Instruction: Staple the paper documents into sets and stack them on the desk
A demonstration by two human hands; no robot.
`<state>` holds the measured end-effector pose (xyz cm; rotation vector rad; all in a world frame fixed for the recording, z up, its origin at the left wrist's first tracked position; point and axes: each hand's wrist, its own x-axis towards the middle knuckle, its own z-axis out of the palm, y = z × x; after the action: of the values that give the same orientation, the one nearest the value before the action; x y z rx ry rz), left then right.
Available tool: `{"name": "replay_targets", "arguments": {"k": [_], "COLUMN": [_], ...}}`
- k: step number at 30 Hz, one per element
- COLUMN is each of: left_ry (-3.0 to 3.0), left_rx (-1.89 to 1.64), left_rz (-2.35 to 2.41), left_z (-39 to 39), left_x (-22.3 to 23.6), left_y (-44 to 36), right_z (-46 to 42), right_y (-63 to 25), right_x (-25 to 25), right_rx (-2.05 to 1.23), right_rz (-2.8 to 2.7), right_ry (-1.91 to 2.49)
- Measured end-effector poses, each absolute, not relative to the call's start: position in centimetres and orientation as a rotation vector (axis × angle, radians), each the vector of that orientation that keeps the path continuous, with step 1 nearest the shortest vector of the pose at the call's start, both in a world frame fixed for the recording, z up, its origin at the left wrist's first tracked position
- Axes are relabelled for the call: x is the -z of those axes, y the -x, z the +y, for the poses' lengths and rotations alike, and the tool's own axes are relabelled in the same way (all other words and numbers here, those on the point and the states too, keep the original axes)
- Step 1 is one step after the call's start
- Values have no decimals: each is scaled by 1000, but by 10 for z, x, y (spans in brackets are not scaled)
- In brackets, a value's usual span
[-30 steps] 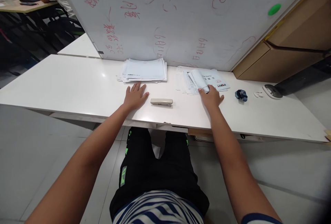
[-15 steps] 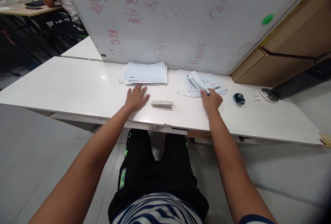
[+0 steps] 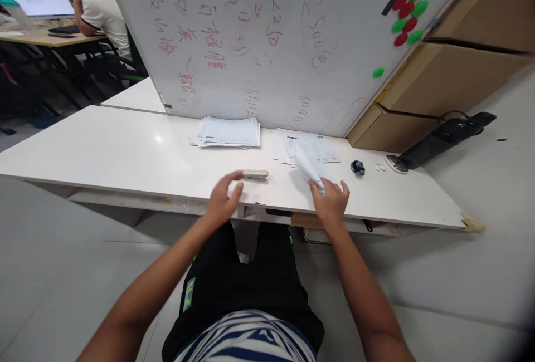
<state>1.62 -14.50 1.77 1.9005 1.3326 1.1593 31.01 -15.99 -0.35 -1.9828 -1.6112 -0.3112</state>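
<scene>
My right hand (image 3: 331,200) pinches the near corner of some curled white paper (image 3: 308,166), which is raised off the desk. Behind it, a loose pile of printed sheets (image 3: 328,149) lies by the whiteboard. My left hand (image 3: 224,199) is lifted over the desk's front part, thumb and fingers apart. Its fingertips overlap the left end of a beige stapler (image 3: 257,175) in this view; whether they touch it I cannot tell. A thicker stack of white papers (image 3: 229,132) rests beyond the stapler, against the whiteboard's foot.
The whiteboard (image 3: 288,44) with red writing bounds the white desk (image 3: 125,150) at the back. On the right are a dark blue crumpled-looking item (image 3: 358,167), small white pieces (image 3: 380,167), a mouse (image 3: 396,164), a black bottle-like object (image 3: 438,142) and cardboard boxes (image 3: 460,78). A person (image 3: 106,19) sits far left.
My right hand has drawn the paper up off the pile and toward me. From lying flat near the left stack, my left hand has lifted and moved to the stapler. The view has tilted up and shifted right.
</scene>
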Motion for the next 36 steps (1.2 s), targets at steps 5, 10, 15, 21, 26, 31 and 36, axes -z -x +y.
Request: {"name": "replay_targets", "arguments": {"k": [5,10,15,21,26,31,36], "left_ry": [-1109,-889,-859,-815,-810,-939,-964], "left_rx": [-1044,-978,-1012,-1071,-1105,-1321,-1286], "left_rz": [949,970,1068,1193,1094,1161,1068], "left_z": [-201,-197,-199,-203,-207,-212,-213], "left_x": [-5,15,29,38,51,57,49], "left_y": [-91,-106,-94,-92,-94,-94,-93], "right_z": [-225,-252,-261,-261,-258,-256,-255], "right_y": [-254,-226,-224,-224,-226,-229,-233], "right_x": [27,36,40,48,48,51,55], "right_rx": [103,65,65,118,152,221,285], "right_rz": [-1642,-1698,-1739,-1703,-1678,-1689,-1716], "right_ry": [1911,1848,1867,1963,1973,1942,1892]}}
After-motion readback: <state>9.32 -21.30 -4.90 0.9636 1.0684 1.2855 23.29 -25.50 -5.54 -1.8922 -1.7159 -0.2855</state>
